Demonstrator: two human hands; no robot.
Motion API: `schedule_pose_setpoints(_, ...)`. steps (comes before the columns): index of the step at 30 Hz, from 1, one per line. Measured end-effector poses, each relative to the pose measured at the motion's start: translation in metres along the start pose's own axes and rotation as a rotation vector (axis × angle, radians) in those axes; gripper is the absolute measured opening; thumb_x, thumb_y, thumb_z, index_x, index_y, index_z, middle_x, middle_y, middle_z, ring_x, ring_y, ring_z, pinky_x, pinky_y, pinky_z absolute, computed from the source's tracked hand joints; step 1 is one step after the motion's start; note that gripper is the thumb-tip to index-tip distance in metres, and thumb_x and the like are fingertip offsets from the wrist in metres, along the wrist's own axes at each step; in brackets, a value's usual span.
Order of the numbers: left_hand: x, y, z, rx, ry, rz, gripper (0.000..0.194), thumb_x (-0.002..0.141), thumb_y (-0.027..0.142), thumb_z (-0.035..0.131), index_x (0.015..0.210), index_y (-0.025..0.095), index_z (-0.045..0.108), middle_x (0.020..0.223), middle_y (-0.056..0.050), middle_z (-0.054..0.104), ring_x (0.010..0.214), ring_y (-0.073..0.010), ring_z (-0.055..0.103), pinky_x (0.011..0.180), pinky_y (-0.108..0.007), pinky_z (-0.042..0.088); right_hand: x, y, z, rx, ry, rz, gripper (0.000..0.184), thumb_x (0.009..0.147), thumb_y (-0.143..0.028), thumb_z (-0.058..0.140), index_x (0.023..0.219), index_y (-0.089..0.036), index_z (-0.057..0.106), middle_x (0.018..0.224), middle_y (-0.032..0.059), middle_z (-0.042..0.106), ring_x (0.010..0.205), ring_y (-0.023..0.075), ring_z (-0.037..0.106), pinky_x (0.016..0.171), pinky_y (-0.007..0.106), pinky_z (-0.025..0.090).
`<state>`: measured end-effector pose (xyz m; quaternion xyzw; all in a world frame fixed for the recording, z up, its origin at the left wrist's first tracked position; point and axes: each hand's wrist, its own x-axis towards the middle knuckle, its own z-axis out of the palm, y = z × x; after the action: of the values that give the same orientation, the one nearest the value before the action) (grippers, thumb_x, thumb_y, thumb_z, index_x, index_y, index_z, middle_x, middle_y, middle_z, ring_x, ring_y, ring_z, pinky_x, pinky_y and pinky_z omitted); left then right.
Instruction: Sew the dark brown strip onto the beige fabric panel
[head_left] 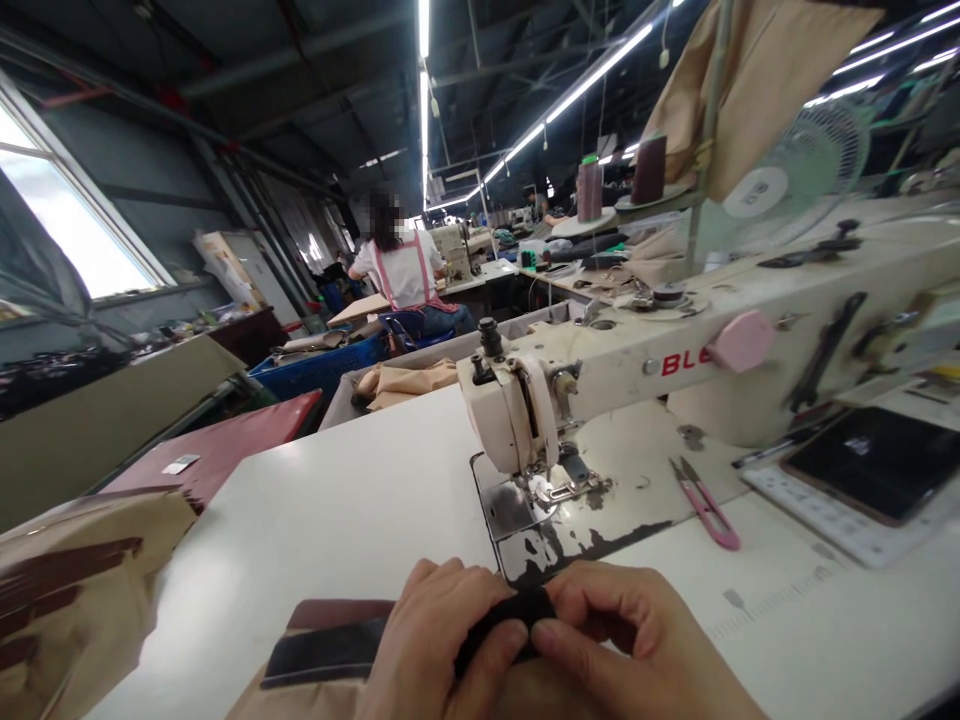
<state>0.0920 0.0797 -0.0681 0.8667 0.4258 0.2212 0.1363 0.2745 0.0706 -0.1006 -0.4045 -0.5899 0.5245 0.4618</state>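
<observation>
My left hand point(450, 635) and my right hand point(622, 630) are close together at the front edge of the white table. Both pinch a black fabric strip point(487, 630) between thumb and fingers. The strip lies along a tan fabric piece point(292, 695), which also has a dark brown band at its upper edge; much of it is hidden under my hands. Just beyond my fingers stands a sewing machine point(517, 410), its needle area and metal plate in front of the strip. The fabric is apart from the presser foot point(551, 485).
Pink thread snips point(705, 505) lie on the machine bed at right, near a dark phone-like device point(877, 460) on a white board. Tan fabric pieces with brown strips point(75, 590) are stacked at left. A fabric-filled bin point(412, 385) stands behind the table; a seated person point(405, 265) is farther back.
</observation>
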Motion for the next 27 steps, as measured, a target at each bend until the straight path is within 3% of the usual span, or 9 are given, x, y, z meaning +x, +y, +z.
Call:
schedule_pose_setpoints(4, 0.0, 0.001, -0.001, -0.147, 0.015, -0.08, 0.018, 0.088, 0.028, 0.048, 0.073, 0.02, 0.054, 0.068, 0.003, 0.056, 0.067, -0.0127, 0.052, 0.067, -0.022, 0.037, -0.001, -0.004, 0.004, 0.07, 0.087, 0.061, 0.025, 0.069, -0.028, 0.068, 0.057, -0.018, 0.048, 0.06, -0.0026, 0.053, 0.055, 0.011, 0.046, 0.05, 0.02, 0.035)
schedule_pose_setpoints(6, 0.0, 0.001, -0.001, -0.233, -0.015, -0.12, 0.023, 0.088, 0.03, 0.048, 0.069, 0.019, 0.052, 0.066, 0.003, 0.055, 0.066, -0.0121, 0.051, 0.064, -0.021, 0.037, -0.002, -0.004, 0.003, 0.221, 0.107, 0.133, 0.021, 0.065, -0.025, 0.074, 0.071, -0.019, 0.054, 0.063, -0.0046, 0.056, 0.054, 0.0094, 0.048, 0.049, 0.018, 0.036)
schedule_pose_setpoints(8, 0.002, 0.001, -0.001, -0.296, -0.041, -0.164, 0.026, 0.088, 0.032, 0.048, 0.066, 0.018, 0.051, 0.066, 0.002, 0.054, 0.066, -0.0119, 0.051, 0.063, -0.02, 0.037, -0.003, -0.003, 0.002, 0.352, 0.048, 0.182, 0.026, 0.066, -0.027, 0.078, 0.083, -0.02, 0.061, 0.068, -0.0031, 0.063, 0.059, 0.0102, 0.055, 0.054, 0.017, 0.04)
schedule_pose_setpoints(11, 0.003, 0.004, -0.001, -0.276, -0.035, -0.191, 0.025, 0.087, 0.033, 0.048, 0.068, 0.019, 0.052, 0.066, 0.002, 0.055, 0.066, -0.0126, 0.05, 0.064, -0.021, 0.037, -0.005, -0.001, -0.001, 0.384, -0.012, 0.183, 0.017, 0.07, -0.032, 0.077, 0.075, -0.018, 0.069, 0.068, 0.0, 0.068, 0.064, 0.0116, 0.06, 0.057, 0.017, 0.042)
schedule_pose_setpoints(15, 0.006, 0.012, -0.002, -0.184, -0.03, -0.214, 0.019, 0.084, 0.031, 0.049, 0.07, 0.019, 0.053, 0.067, 0.002, 0.055, 0.066, -0.0133, 0.049, 0.065, -0.023, 0.036, -0.006, -0.001, 0.0, 0.443, 0.064, 0.189, 0.014, 0.066, -0.027, 0.079, 0.066, -0.017, 0.069, 0.064, -0.0015, 0.069, 0.059, 0.0102, 0.06, 0.054, 0.014, 0.041)
schedule_pose_setpoints(21, 0.008, 0.014, -0.002, -0.332, -0.068, -0.36, 0.023, 0.081, 0.034, 0.052, 0.065, 0.018, 0.049, 0.062, 0.003, 0.047, 0.064, -0.0125, 0.045, 0.061, -0.021, 0.033, -0.008, 0.001, 0.003, 0.348, 0.064, 0.195, 0.016, 0.07, -0.029, 0.076, 0.066, -0.017, 0.067, 0.063, -0.0017, 0.069, 0.058, 0.0096, 0.061, 0.052, 0.012, 0.042)
schedule_pose_setpoints(24, 0.008, 0.01, 0.0, -0.466, -0.025, -0.408, 0.024, 0.08, 0.036, 0.054, 0.066, 0.017, 0.05, 0.064, 0.002, 0.046, 0.067, -0.0131, 0.045, 0.064, -0.021, 0.034, -0.01, 0.008, -0.004, 0.145, 0.038, 0.093, 0.015, 0.085, -0.035, 0.06, 0.086, -0.022, 0.068, 0.079, 0.0009, 0.071, 0.07, 0.0133, 0.065, 0.061, 0.017, 0.05)
schedule_pose_setpoints(27, 0.013, 0.004, 0.001, -0.618, -0.045, -0.407, 0.026, 0.08, 0.036, 0.055, 0.063, 0.016, 0.051, 0.061, 0.003, 0.043, 0.065, -0.0123, 0.042, 0.061, -0.021, 0.032, -0.012, 0.02, -0.023, -0.322, 0.158, -0.307, 0.026, 0.09, -0.021, 0.051, 0.113, -0.028, 0.058, 0.103, 0.0041, 0.067, 0.085, 0.0153, 0.066, 0.075, 0.022, 0.053)
